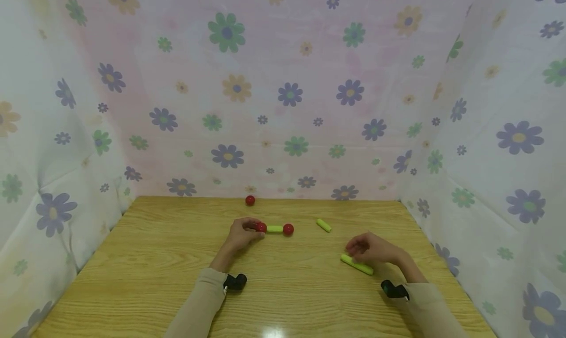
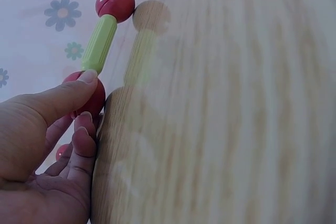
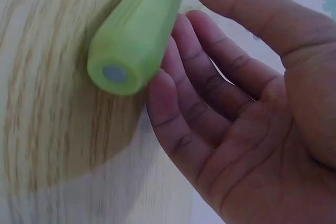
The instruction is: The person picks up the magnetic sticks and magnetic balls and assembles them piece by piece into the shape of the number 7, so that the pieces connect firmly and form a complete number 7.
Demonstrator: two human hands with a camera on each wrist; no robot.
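Note:
In the head view my left hand [image 1: 242, 234] grips the near red ball [image 2: 89, 95] of a short dumbbell-shaped piece, thumb on one side and fingers on the other. A light green rod [image 1: 274, 229] joins that ball to a second red ball [image 1: 288, 229] at the right end. The piece lies low along the tabletop. My right hand [image 1: 376, 248] is over a longer green rod [image 1: 360, 267], its fingers loosely curved. From the right wrist, the fingertips are right beside this rod, whose end holds a grey disc.
A loose red ball [image 1: 250, 200] sits near the table's back edge. Between the hands, farther back, lies a shorter green rod [image 1: 324, 225]. Flowered cloth [image 1: 283, 107] walls in the wooden table [image 1: 292, 298] at the back and both sides.

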